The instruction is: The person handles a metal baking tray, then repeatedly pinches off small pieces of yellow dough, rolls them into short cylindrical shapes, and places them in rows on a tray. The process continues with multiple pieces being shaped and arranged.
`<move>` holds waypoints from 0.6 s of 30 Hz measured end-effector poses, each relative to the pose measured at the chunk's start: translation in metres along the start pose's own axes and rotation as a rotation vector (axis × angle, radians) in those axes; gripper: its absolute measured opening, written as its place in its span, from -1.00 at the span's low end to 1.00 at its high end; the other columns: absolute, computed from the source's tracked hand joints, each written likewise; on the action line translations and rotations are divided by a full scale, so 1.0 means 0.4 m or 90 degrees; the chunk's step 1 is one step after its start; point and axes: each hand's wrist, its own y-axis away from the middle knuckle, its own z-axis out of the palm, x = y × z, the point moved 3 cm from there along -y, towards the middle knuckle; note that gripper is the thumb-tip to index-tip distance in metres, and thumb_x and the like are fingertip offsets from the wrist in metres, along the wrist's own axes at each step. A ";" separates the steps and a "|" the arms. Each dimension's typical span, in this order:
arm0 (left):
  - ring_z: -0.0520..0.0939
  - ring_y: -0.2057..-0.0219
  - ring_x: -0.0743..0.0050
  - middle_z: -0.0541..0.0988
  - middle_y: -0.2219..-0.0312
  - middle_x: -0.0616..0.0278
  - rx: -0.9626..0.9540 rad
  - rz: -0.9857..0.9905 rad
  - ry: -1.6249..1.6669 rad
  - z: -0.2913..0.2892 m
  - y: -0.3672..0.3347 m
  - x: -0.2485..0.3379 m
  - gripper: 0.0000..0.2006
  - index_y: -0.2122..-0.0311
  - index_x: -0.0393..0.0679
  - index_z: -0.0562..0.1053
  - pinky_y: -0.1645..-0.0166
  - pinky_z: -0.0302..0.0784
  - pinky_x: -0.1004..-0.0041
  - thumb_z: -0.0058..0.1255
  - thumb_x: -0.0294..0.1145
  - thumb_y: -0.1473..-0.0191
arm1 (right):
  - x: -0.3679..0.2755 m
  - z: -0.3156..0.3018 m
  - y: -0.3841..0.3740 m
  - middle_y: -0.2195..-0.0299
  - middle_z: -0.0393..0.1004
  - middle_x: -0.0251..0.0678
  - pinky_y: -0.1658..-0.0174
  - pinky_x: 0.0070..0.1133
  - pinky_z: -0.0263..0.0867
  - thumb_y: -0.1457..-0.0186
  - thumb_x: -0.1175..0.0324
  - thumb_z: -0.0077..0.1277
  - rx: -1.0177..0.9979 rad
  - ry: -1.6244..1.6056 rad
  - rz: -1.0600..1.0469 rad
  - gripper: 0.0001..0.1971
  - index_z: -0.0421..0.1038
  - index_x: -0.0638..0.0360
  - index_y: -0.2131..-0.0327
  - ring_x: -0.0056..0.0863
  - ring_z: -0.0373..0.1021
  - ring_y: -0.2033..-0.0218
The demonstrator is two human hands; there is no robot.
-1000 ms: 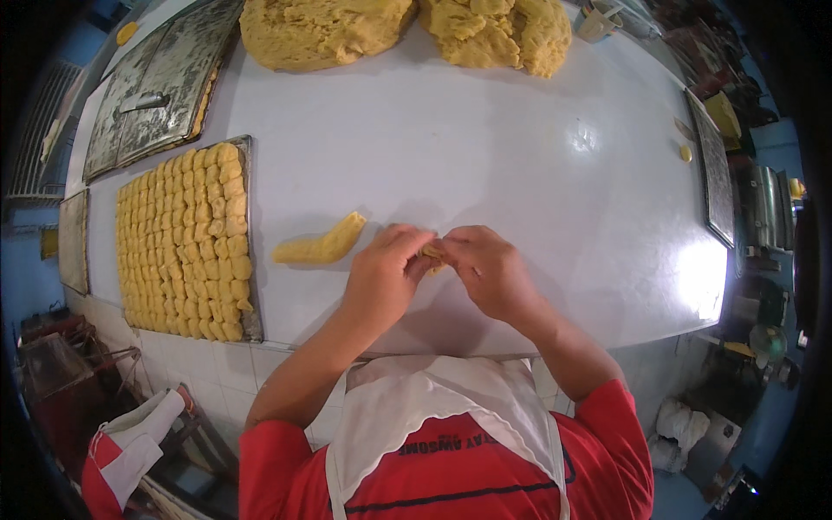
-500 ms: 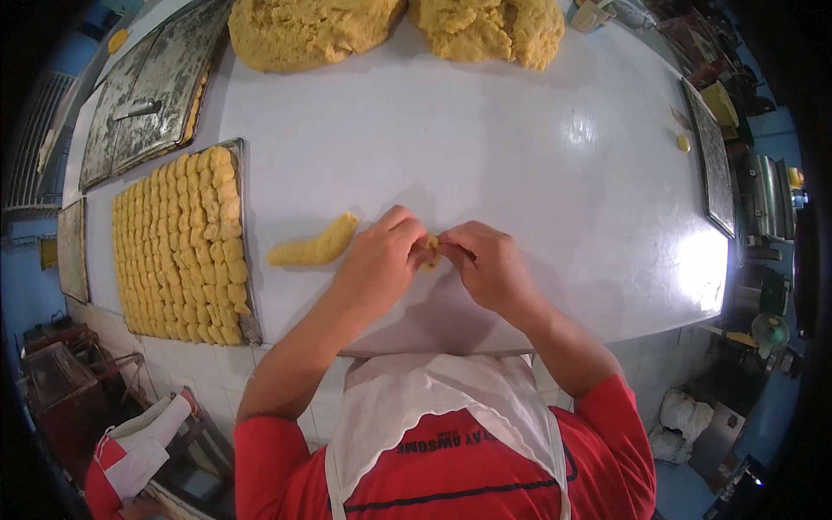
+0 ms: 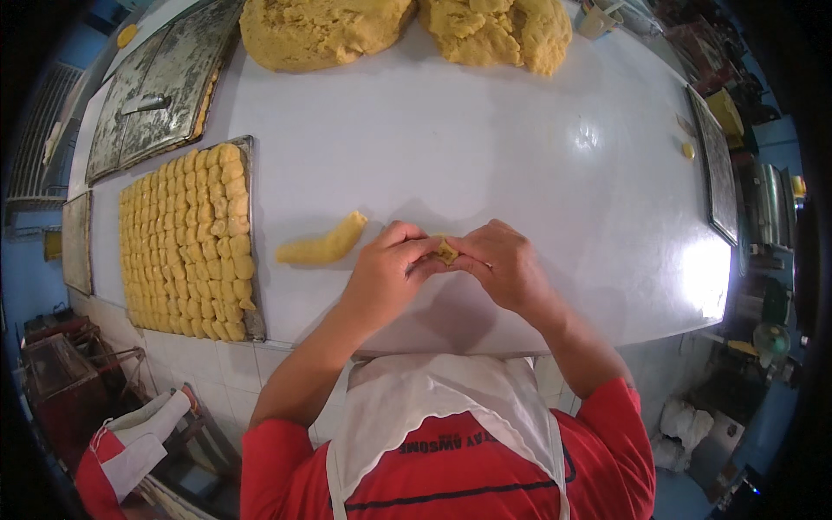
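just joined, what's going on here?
A person's left hand and right hand are both pinching a small piece of yellow dough over the table. A bent dough roll lies just to the left. Farther left, a tray holds rows of dough pieces; two large dough masses sit at the far side.

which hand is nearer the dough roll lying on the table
The left. The left hand is just to the right of the dough roll, a small gap between; the right hand is farther right, beyond the left hand.
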 end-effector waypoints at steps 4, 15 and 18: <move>0.66 0.32 0.23 0.60 0.25 0.20 -0.009 0.006 -0.012 0.046 0.008 0.004 -0.77 0.16 -0.23 0.64 0.29 0.58 0.32 0.31 -0.58 -0.02 | -0.008 -0.022 0.023 0.45 0.56 -0.34 0.24 -0.41 0.40 -0.07 0.44 0.23 -0.012 0.030 -0.049 -0.90 0.61 0.14 0.30 -0.30 0.45 0.41; 0.64 0.32 0.10 0.60 0.27 0.10 0.066 -0.124 0.059 0.048 0.038 -0.023 -0.82 0.20 -0.24 0.63 0.26 0.58 0.26 0.25 -0.60 -0.03 | 0.008 -0.008 0.033 0.34 0.49 -0.33 0.20 -0.41 0.40 -0.01 0.44 0.23 -0.022 0.200 -0.114 -0.86 0.56 0.12 0.29 -0.31 0.42 0.29; 0.65 0.33 0.15 0.60 0.28 0.10 0.034 -0.087 0.037 0.054 0.033 -0.032 -0.80 0.18 -0.24 0.63 0.30 0.56 0.30 0.22 -0.63 -0.04 | 0.009 -0.014 0.021 0.34 0.49 -0.31 0.17 -0.40 0.39 -0.04 0.38 0.26 -0.026 0.098 -0.028 -0.80 0.57 0.15 0.22 -0.29 0.42 0.28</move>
